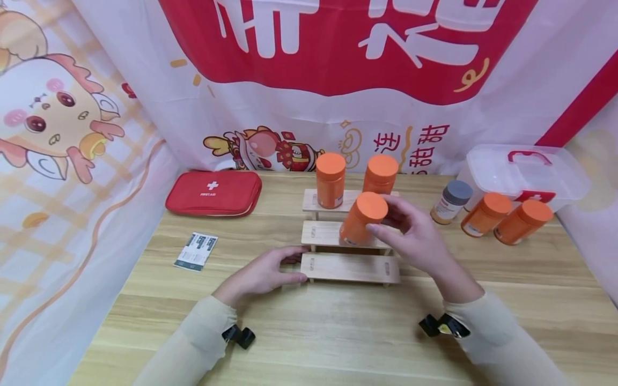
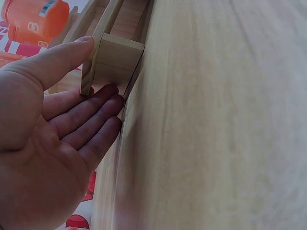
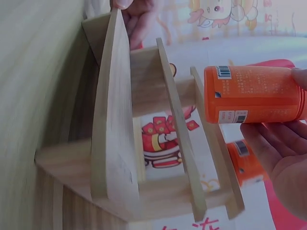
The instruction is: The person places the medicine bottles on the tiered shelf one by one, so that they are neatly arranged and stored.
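A three-step wooden display rack (image 1: 347, 268) stands on the table. My left hand (image 1: 270, 271) holds the left end of its lowest step, with the thumb (image 2: 72, 52) on one edge of the board and the fingers by the opposite edge. Over the middle step, my right hand (image 1: 417, 236) grips an orange pill bottle (image 1: 356, 228) by its upper part. That bottle leans slightly; in the right wrist view its labelled base (image 3: 225, 96) is above the step boards. Two more orange bottles, one on the left (image 1: 330, 185) and one on the right (image 1: 381, 171), stand on the top step.
To the right stand a grey-capped bottle (image 1: 450, 203) and two orange bottles (image 1: 485, 214), in front of a clear plastic box (image 1: 526, 171) with a red handle. A red first-aid pouch (image 1: 212, 195) and a printed card (image 1: 197, 251) lie on the left. Printed cloth hangs behind.
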Demonstrator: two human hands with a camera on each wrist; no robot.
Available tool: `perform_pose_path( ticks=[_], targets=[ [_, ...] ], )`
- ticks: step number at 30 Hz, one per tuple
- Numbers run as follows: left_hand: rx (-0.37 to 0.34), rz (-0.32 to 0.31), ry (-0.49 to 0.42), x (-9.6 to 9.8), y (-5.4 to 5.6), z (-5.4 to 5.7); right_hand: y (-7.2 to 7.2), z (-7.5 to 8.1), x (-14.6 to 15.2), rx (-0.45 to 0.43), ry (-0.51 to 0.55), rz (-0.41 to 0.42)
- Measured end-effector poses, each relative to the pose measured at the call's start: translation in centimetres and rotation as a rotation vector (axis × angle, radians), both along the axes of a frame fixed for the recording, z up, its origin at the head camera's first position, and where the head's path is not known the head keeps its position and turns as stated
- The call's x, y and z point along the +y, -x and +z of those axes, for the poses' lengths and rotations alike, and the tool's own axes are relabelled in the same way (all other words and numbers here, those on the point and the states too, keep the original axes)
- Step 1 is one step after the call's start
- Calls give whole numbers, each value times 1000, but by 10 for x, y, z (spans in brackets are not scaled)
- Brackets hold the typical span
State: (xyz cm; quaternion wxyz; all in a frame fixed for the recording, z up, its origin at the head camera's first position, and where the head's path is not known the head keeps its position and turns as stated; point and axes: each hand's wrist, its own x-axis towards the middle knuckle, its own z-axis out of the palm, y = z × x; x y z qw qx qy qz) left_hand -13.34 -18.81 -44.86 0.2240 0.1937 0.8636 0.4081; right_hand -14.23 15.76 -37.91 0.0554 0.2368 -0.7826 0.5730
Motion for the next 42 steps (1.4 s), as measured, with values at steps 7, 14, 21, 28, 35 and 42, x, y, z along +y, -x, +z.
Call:
perform_pose_path(
  ticks=[7, 14, 21, 28, 35, 42],
  targets=[
    [4, 5, 13, 1, 0, 0, 7, -5, -18, -60, 19, 6],
    [-14, 9, 8, 1, 0, 0, 11, -6, -35, -113, 17, 17],
    [-2, 2, 7, 1, -1, 0, 11, -6, -48, -94, -16, 20],
    [1, 6, 12, 1, -1, 0, 10, -4, -58, -75, -53, -19],
    [-10, 7, 8, 1, -1, 0, 9, -4, -64, -96, -37, -34],
    [-1, 5, 5, 1, 0, -1, 9, -5, -66, -119, -40, -51]
  ],
)
